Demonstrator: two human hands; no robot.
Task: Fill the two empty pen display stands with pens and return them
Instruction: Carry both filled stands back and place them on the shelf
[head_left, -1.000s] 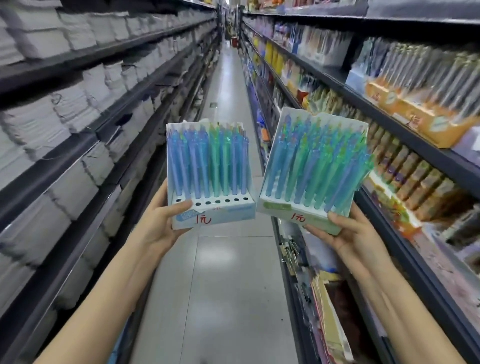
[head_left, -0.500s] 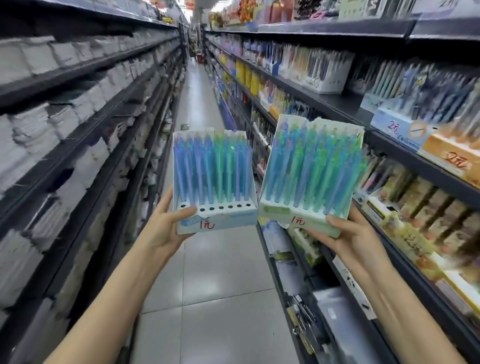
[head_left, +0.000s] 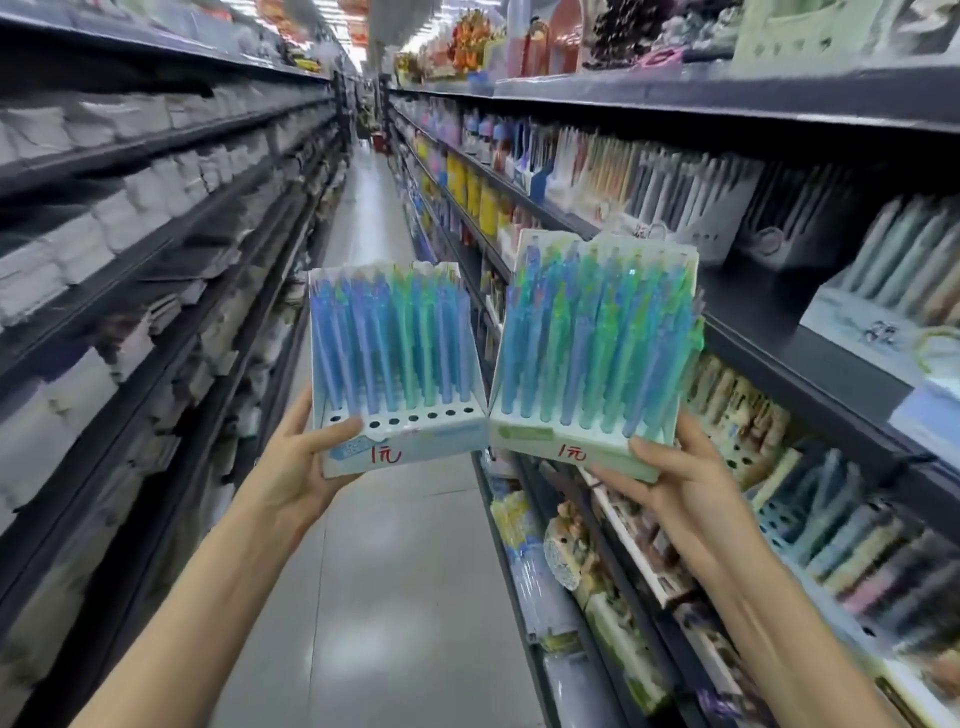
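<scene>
Blue-fronted cardboard pen stand (head_left: 426, 442) being gripped at base by left hand (head_left: 296, 473), green-fronted cardboard pen stand (head_left: 545, 441) by right hand (head_left: 680, 483); both best being carried upright.

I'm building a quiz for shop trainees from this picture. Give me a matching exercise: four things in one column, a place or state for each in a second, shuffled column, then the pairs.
Things
1. Light-blue card pen stand in the left hand
2. Pale-green card pen stand in the right hand
3. White paper stacks
4. Yellow packs

Places or states
A. On the right-hand shelves, farther down the aisle
B. Front row of holes empty
C. On the left-hand shelves
D. No empty holes showing

Pairs: 1-B, 2-D, 3-C, 4-A
</scene>
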